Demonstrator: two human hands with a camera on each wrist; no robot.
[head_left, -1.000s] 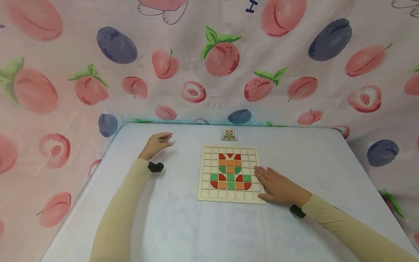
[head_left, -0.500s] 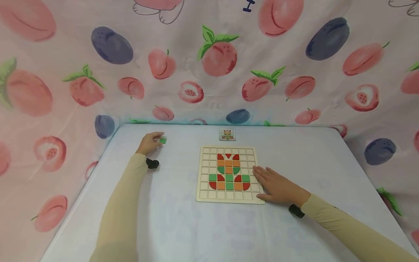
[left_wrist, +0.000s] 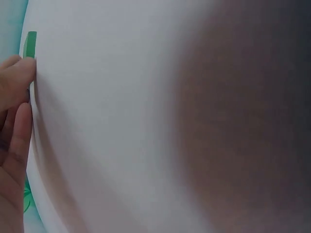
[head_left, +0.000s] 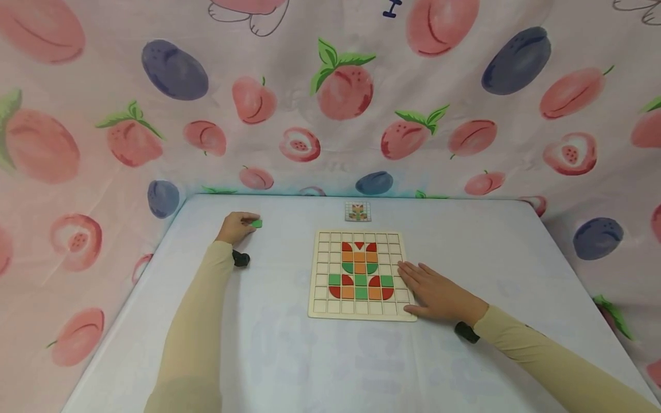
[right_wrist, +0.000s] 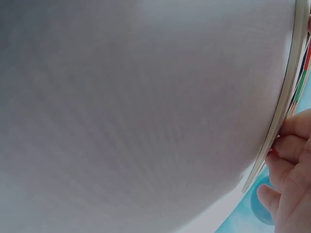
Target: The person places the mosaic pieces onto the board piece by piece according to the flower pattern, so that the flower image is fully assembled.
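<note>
At the far left of the table, my left hand (head_left: 237, 227) pinches a small green tile (head_left: 256, 223) between thumb and fingers. In the left wrist view the green tile (left_wrist: 30, 44) sticks out past the fingertips, close over the table. A square cream grid board (head_left: 335, 310) lies in the middle, bearing red, orange and green tiles arranged like a flower. My right hand (head_left: 439, 293) rests on the board's right edge with its fingers straight. In the right wrist view the fingers of that hand (right_wrist: 296, 160) lie along the board's side (right_wrist: 279, 111).
Behind the board lies a small pattern card (head_left: 358, 211) with a similar flower design. A white cloth covers the table (head_left: 289, 361). A fruit-printed curtain (head_left: 330, 155) rises along the back and sides.
My left hand has moved a little left and its fingers have closed in on the green tile, which now shows more clearly. My right hand has stayed on the board.
</note>
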